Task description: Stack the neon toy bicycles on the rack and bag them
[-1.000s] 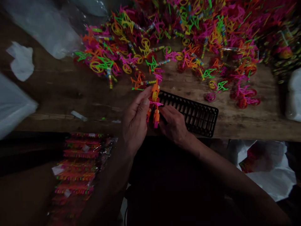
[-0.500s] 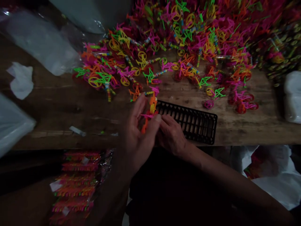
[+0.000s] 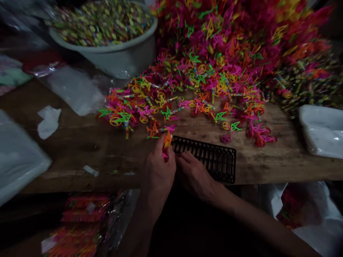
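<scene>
My left hand [image 3: 160,171] is closed around a small orange and pink plastic toy bicycle [image 3: 167,140], whose top sticks out above the fingers; the palm hides the rest. Close beside it, my right hand [image 3: 197,173] has its fingers curled inward against the left hand. What those fingers grip, if anything, is hidden. A black slotted plastic rack [image 3: 232,165] lies on the table just beyond and right of my right hand, its near left part covered by the hand. Just past my left fingertips lies an orange toy bicycle [image 3: 153,130].
Bright plastic toy bicycles [image 3: 200,78] form a large heap across the back. A grey tub [image 3: 128,57] of small candy-like pieces stands back left. White plastic bags [image 3: 321,134] lie right. Packed colourful strips [image 3: 80,228] sit below the wooden table [image 3: 268,162], whose front edge is near my wrists.
The view has tilted up, bringing the tub and more of the heap into sight. My left hand has closed from a spread pose around the toy bicycle; my right hand stays beside it.
</scene>
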Demonstrator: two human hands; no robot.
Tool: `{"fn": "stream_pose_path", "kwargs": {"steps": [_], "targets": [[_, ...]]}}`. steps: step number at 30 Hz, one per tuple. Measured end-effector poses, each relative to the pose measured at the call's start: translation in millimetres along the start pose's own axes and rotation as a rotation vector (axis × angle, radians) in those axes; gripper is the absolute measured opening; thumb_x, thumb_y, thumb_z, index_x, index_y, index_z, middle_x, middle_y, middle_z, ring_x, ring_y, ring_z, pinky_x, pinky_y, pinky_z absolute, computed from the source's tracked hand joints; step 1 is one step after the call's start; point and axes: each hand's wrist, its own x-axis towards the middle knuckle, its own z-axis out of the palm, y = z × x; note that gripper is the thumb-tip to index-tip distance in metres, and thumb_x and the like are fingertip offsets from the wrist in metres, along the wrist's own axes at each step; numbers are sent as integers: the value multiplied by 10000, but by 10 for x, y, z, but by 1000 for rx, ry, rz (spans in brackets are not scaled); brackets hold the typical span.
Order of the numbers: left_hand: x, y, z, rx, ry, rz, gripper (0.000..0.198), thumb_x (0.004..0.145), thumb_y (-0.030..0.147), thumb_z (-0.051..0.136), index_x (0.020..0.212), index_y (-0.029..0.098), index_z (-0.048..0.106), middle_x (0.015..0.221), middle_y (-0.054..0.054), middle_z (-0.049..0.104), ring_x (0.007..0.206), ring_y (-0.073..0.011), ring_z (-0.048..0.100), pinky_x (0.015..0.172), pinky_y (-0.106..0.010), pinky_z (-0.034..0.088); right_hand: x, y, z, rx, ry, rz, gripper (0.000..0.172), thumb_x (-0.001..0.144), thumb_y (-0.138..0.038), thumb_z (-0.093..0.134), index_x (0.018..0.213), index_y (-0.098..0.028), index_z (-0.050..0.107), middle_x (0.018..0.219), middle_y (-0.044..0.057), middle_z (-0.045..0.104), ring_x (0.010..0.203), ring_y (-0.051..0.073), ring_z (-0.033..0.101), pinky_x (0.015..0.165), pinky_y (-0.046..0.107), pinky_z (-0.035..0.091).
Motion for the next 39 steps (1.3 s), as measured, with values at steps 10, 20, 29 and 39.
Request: {"fn": "stream_pose_path", "kwargs": {"steps": [10,20,29,39], "targets": [[-46,-37,49,-62,-55,-49,497,966,349,555,1443,228,625,1061,-124,803,842,-312,768,829,-478,610,1202,1016,-822,-521,145,53,168,974,-152,560,944,-173,724,958,112,704,925,253,574,819,372,437],[-39,17,-123,-36,-42,144,683,941,271,611,1591,201,412,1574,-142,558,1414,-308,590,1151,-484,544,1506,1017,-549,-635,-219,-97,287,1044,-223,484,1155,-155,739,1205,181,676,1131,328,499,926,456,366],[88,38,44,-52,-108,43,691,896,159,548,1579,198,453,1395,-169,699,1067,-310,762,989,-508,616,596,699,-776,117,138,305,134,941,-295,660,974,-183,724,933,49,736,811,183,611,772,312,469],[37,-100,-164,-438,-190,46,523,1044,425,502,1535,247,483,1589,-109,542,1442,-310,558,1214,-547,467,331,327,-450,167,147,238,92,915,-203,540,920,-187,630,865,64,699,758,191,625,715,306,489]]}}
